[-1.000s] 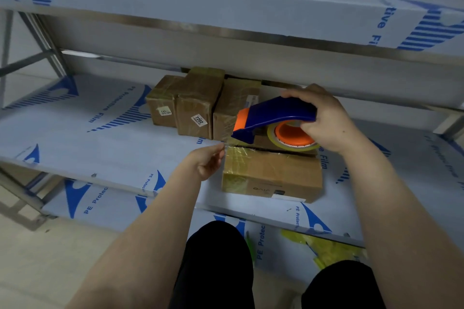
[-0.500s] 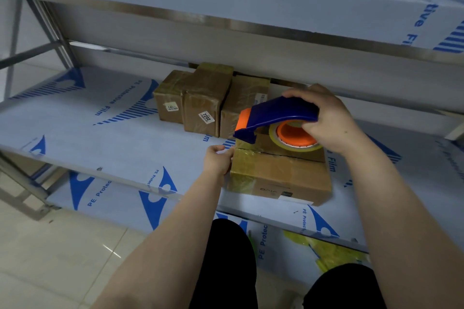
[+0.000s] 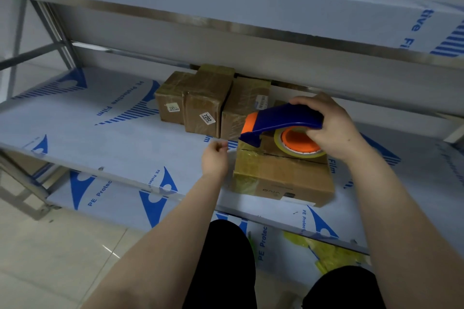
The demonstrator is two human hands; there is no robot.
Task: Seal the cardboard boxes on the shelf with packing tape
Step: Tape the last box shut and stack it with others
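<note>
A flat cardboard box (image 3: 288, 175) lies near the front edge of the middle shelf (image 3: 113, 143), its left end wrapped in yellowish tape. My right hand (image 3: 331, 128) grips a blue and orange tape dispenser (image 3: 281, 120) with its tape roll (image 3: 298, 143) over the box's top seam; the dispenser's nose sits at the box's far left corner. My left hand (image 3: 214, 160) hovers just left of the box with fingers loosely curled near the tape end; whether it pinches the tape I cannot tell. Three taped boxes (image 3: 206, 105) stand behind.
An upper shelf (image 3: 251, 7) hangs low over the work area. The lower shelf (image 3: 125, 208) holds crumpled yellow tape scraps (image 3: 326, 253). Metal frame legs (image 3: 57, 35) stand at the left. My knees in black trousers (image 3: 226, 258) are close to the shelf front.
My left hand has drawn back slightly from the box's left end and now sits beside it. The dispenser stays over the box top in my right hand.
</note>
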